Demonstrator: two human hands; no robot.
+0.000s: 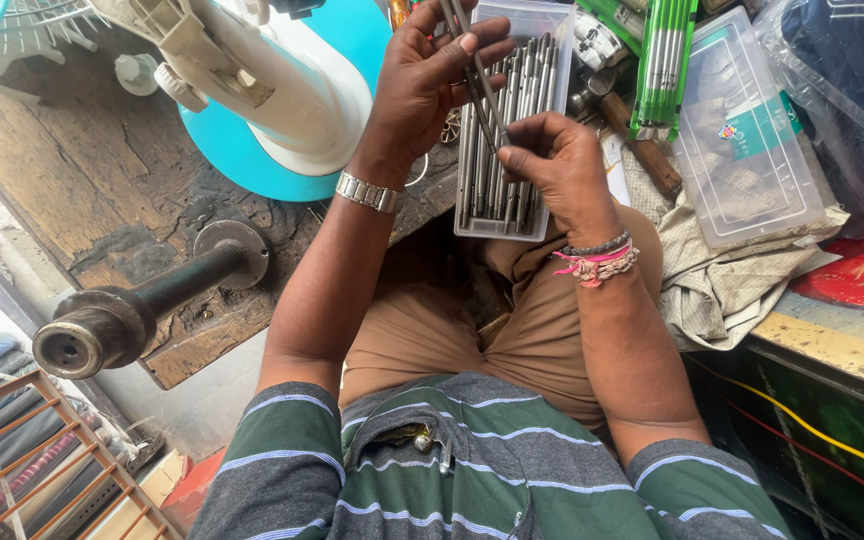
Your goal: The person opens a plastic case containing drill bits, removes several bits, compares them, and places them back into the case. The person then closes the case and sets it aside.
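I hold a thin metal rod [474,82] between my two hands, above a clear plastic tray [508,120] filled with more rods of the same kind. My left hand [430,80] is raised with its palm towards me, and its fingers [472,48] are curled together around the upper part of the rod. My right hand [557,165] sits lower, and its thumb and forefinger are pinched shut on the rod's lower end, just over the rods in the tray. The rod slants from upper left to lower right.

The tray lies lengthwise at the edge of the worn wooden tabletop [72,160], partly over my lap. To the right of it, an empty clear plastic lid [747,130] rests on a crumpled cloth [722,280], and a bundle of green-wrapped rods [664,65] lies just above. To the left stands a white and blue fan base [282,110]. A dark metal shaft [132,310] juts from the tabletop's near edge. A metal watch [367,192] is on my left wrist, beaded bands [597,260] on my right.
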